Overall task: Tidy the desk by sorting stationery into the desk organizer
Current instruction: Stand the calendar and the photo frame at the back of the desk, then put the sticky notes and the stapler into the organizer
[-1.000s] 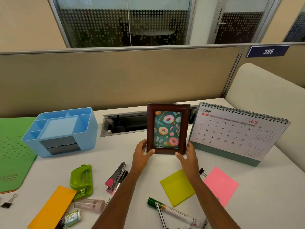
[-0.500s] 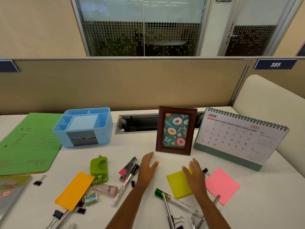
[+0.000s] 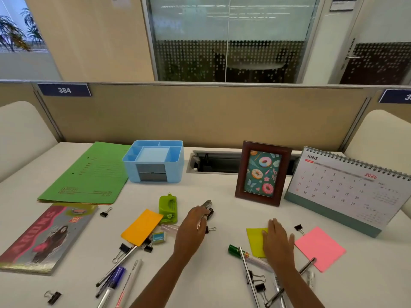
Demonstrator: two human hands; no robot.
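Observation:
The blue desk organizer (image 3: 176, 172) stands empty at the back of the white desk. My left hand (image 3: 192, 228) lies over a stapler (image 3: 207, 205) and a marker beside it, fingers curled down around them; only the stapler's metal tip shows past the fingers, so the grip is unclear. My right hand (image 3: 277, 241) rests flat and open on a yellow sticky pad (image 3: 254, 240). Loose stationery lies around: a green hole punch (image 3: 168, 206), an orange sticky pad (image 3: 142, 226), a pink sticky pad (image 3: 319, 247), a green-capped marker (image 3: 246, 255), pens (image 3: 115, 276) and several binder clips.
A green folder (image 3: 89, 174) and a magazine (image 3: 44, 236) lie at the left. A framed doughnut picture (image 3: 262, 173) and a desk calendar (image 3: 344, 190) stand at the back right. A cable slot (image 3: 213, 163) opens behind them, below the partition wall.
Both hands let go of the picture frame, which now stands on the desk. My left hand moved left onto the stapler; my right hand dropped onto the yellow pad. The view shifted left.

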